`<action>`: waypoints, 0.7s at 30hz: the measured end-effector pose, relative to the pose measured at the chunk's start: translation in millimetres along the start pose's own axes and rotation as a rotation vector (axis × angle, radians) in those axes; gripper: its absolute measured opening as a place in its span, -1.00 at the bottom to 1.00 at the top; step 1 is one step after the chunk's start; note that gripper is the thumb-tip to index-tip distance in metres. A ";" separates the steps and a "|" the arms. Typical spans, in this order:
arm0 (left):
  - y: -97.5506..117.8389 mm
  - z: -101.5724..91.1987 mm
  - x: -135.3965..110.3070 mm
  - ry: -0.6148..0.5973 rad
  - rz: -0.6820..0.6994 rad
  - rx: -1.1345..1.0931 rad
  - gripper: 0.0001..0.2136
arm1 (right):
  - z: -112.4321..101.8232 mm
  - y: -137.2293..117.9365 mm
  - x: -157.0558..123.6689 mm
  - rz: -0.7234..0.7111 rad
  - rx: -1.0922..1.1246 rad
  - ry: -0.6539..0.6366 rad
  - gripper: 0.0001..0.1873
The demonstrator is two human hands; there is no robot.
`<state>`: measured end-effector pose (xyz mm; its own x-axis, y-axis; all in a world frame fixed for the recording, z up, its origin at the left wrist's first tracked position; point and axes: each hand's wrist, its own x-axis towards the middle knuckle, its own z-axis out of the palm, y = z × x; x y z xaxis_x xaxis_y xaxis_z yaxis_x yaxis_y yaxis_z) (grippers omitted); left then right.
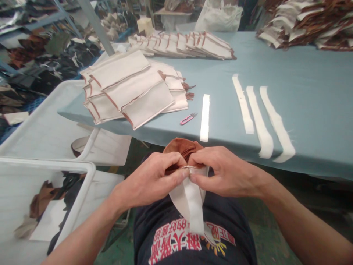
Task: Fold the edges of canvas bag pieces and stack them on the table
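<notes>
A white fabric strip (190, 206) and folded brown leather piece (182, 147) are held over the lap, below the blue worktop (303, 92), with the fingers of left hand (153, 178) and right hand (220, 173) clamped on them. Misalignment is risked if either pinch loosens.

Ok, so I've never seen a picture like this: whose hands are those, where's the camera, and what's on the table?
There is no machine here. One camera sits on a person's head and looks down at that person's own work. The left hand and right hand pinch a white strip against a brown piece above the lap. On the blue table lie stacks of cream pieces, pink snips and four loose strips. A white bin stands at the left.
</notes>
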<state>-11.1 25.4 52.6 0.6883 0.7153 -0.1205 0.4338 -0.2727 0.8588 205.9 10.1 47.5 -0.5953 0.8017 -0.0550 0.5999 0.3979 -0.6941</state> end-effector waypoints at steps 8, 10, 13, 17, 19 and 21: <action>-9.2 5.2 9.2 0.045 -0.134 -0.329 -0.77 | -10.1 1.7 6.6 0.028 0.144 -0.113 -0.72; -9.5 6.4 9.3 0.046 -0.144 -0.314 -0.76 | -9.7 3.7 8.5 0.012 0.204 -0.113 -0.76; -10.1 8.7 7.4 0.053 -0.115 -0.201 -0.78 | -5.7 7.1 9.4 -0.001 0.215 -0.103 -0.86; -8.8 8.9 3.8 0.132 0.002 -0.055 -0.86 | -1.0 7.7 9.1 0.028 0.186 -0.069 -0.82; -5.5 6.4 1.7 0.150 0.066 0.008 -0.88 | -0.7 5.7 9.1 0.046 0.192 -0.064 -0.80; -0.8 2.7 -0.8 0.142 0.118 0.089 -0.88 | -1.4 2.8 9.2 0.055 0.187 -0.056 -0.80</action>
<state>-10.3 23.4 50.7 0.6510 0.7570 0.0558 0.4084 -0.4113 0.8149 202.9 19.2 46.1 -0.5960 0.7919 -0.1330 0.5260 0.2598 -0.8099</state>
